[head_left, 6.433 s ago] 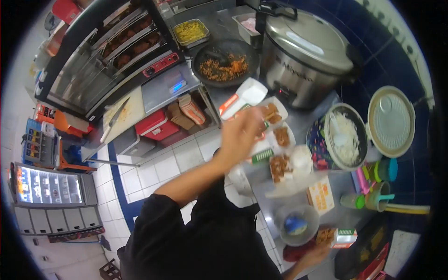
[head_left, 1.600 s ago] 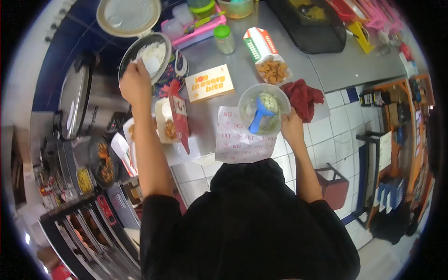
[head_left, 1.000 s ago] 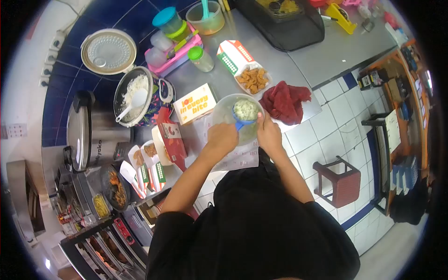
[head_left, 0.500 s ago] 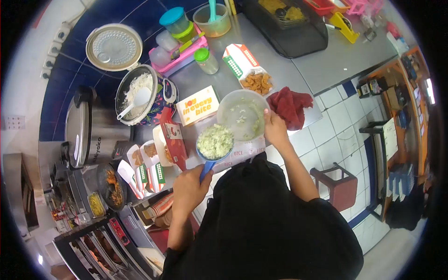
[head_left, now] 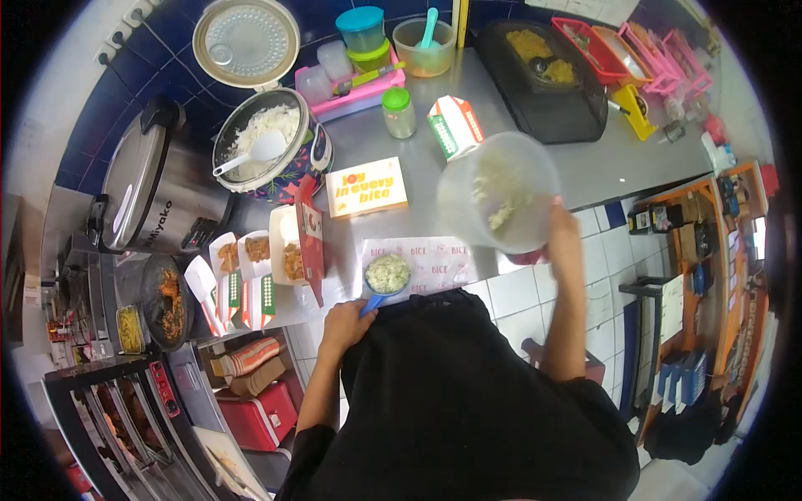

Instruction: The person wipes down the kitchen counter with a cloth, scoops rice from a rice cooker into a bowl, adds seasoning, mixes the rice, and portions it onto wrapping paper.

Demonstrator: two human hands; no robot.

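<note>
My left hand (head_left: 345,326) is closed on the blue handle of a scoop (head_left: 378,302), low over a sheet of printed paper (head_left: 443,259) at the counter's near edge. Finely chopped pale green food (head_left: 388,273) fills the scoop. My right hand (head_left: 565,238), smeared by motion, grips the rim of a translucent plastic bowl (head_left: 468,200). Scraps of the same green food cling inside the bowl. Behind the bowl stands an open white, green and orange food box (head_left: 455,125); the bowl covers its near end. A closed yellow-and-white box (head_left: 368,189) lies beyond the paper.
To the left are a rice cooker (head_left: 276,179) with rice and a paddle, a larger steel cooker (head_left: 154,196), and several filled food cartons (head_left: 255,250). A green-lidded jar (head_left: 399,117) and a black tray (head_left: 547,100) are at the back. White floor tiles (head_left: 518,292) show beyond the counter edge.
My right hand has lifted the bowl up and to the right, over the fried pieces and red cloth. My left hand has lowered the scoop toward the paper. The view has shifted.
</note>
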